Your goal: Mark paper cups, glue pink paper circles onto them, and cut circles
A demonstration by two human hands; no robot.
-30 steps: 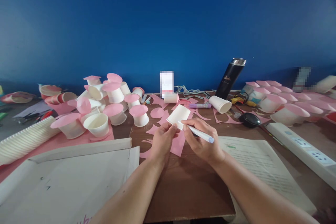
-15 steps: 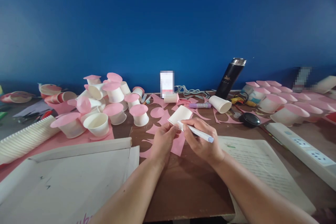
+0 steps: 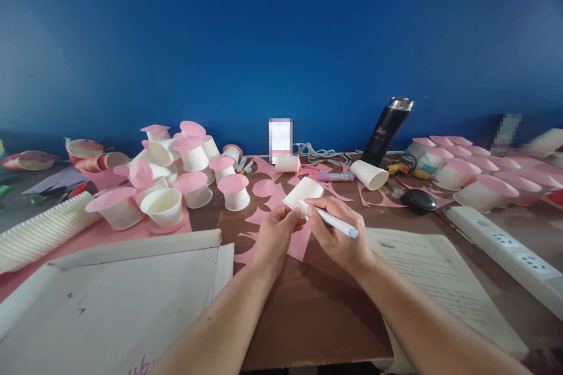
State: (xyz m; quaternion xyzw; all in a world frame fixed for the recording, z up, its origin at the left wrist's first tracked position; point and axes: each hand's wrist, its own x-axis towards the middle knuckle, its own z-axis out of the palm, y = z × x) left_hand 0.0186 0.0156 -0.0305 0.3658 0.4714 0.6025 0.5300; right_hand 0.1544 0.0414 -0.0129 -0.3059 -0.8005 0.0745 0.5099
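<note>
My left hand point(image 3: 276, 235) pinches the near end of a white paper cup point(image 3: 305, 191), which is tipped on its side above pink paper scraps point(image 3: 299, 244). In my right hand point(image 3: 339, 241) is a white marker pen point(image 3: 336, 222) with a light blue end. Its tip points at the near part of the cup; the fingers hide whether it touches. Behind the cup lie a purple marker point(image 3: 335, 177) and another small white cup point(image 3: 287, 164). To the right, a larger white paper cup point(image 3: 368, 175) rests on its side.
Several cups with pink paper discs point(image 3: 189, 152) crowd the left, beside a long stack of cups point(image 3: 48, 231) and a white box lid point(image 3: 132, 304). On the right are more pink-topped cups point(image 3: 457, 173), a black flask point(image 3: 387, 132), a power strip point(image 3: 505, 246) and a printed sheet point(image 3: 433, 281).
Almost nothing differs. The cup and both hands have shifted very slightly, with the pen held at the same slant.
</note>
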